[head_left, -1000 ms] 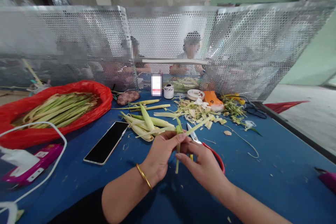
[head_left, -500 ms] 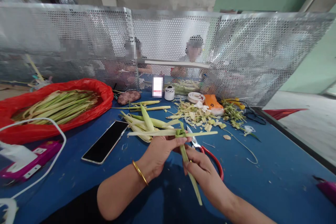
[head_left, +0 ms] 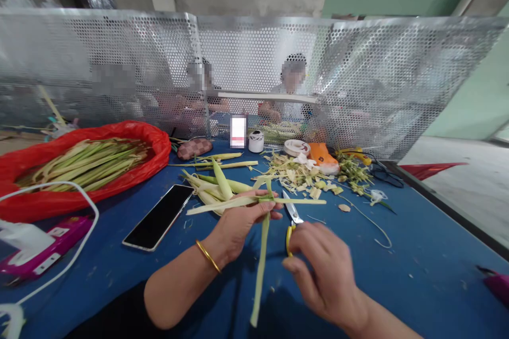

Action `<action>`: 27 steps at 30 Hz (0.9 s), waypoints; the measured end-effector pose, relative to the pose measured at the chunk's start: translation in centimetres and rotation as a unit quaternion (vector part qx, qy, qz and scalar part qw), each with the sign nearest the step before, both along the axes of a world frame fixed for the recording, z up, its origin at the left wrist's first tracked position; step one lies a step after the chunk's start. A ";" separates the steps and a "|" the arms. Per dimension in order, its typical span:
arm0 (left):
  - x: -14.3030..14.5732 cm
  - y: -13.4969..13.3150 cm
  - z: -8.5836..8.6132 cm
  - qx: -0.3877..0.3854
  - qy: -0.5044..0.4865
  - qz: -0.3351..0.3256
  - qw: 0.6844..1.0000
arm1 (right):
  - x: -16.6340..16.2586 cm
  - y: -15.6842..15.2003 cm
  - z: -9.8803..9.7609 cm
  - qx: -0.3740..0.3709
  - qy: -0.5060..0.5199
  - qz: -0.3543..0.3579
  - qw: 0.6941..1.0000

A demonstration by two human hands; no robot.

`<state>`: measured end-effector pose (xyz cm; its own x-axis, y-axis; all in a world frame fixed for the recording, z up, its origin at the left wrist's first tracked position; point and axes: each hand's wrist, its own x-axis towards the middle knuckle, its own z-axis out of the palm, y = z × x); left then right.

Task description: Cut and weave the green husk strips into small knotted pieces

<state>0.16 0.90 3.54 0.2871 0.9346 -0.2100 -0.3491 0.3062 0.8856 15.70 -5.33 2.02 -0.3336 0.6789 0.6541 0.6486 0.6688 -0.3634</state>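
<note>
My left hand [head_left: 239,224] pinches a cross of folded pale-green leaf strips [head_left: 260,270] at its middle. One strip reaches out to each side, and a long end hangs down toward me. My right hand [head_left: 328,273] is over the handles of a pair of scissors [head_left: 292,209], thumb and bent fingers apart. Its fingers are at the yellow inner edge of one handle loop and cover most of the red handles; whether they touch is unclear. The scissors lie on the blue table with their blades pointing away. Husk-like leaves [head_left: 222,183] lie behind my left hand.
At left, a red bag [head_left: 159,140] holds long leaf strips beside a phone [head_left: 159,217] and a purple power strip [head_left: 51,251] with white cable. Leaf scraps [head_left: 290,172], a tape roll [head_left: 296,147] and an orange packet [head_left: 323,154] lie before a perforated metal screen [head_left: 254,53]; people sit beyond.
My right hand has let go of the hanging strip and moved right to the scissors' handles. The strip now hangs straighter and further left. My left hand keeps its pinch.
</note>
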 end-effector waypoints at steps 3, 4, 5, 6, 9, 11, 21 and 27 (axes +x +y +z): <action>-0.3 -0.2 -0.1 0.007 0.007 -0.057 0.998 | 1.1 1.1 0.5 0.102 -0.050 -0.151 0.982; -0.3 -0.3 -0.1 0.010 0.005 -0.074 0.997 | 1.2 1.5 0.5 0.083 -0.070 -0.157 0.982; -0.2 -0.4 -0.2 0.015 0.006 -0.082 0.997 | 1.3 1.8 0.5 0.053 -0.088 -0.148 0.984; -0.2 -0.5 -0.3 0.022 0.014 -0.084 0.996 | 1.2 2.1 0.4 0.024 -0.103 -0.133 0.986; 0.2 -0.5 -0.9 0.052 0.060 -0.061 0.995 | 0.7 2.3 0.0 -0.001 -0.145 -0.110 0.983; 0.4 -0.3 -1.2 0.063 0.084 -0.039 0.994 | 0.6 2.1 -0.1 0.012 -0.159 -0.107 0.981; 0.1 0.5 -0.9 0.054 0.099 -0.008 0.994 | 2.5 1.7 1.9 -0.097 -0.107 -0.049 0.988; -0.2 1.2 -1.0 0.053 0.083 -0.009 0.995 | 2.7 1.2 2.6 -0.163 -0.086 -0.030 0.982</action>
<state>-0.06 2.08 2.57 0.2730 0.9492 -0.1568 -0.1913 0.2133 0.9581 18.44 -4.12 4.67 -0.3729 0.8652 0.3352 0.7545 0.4930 -0.4332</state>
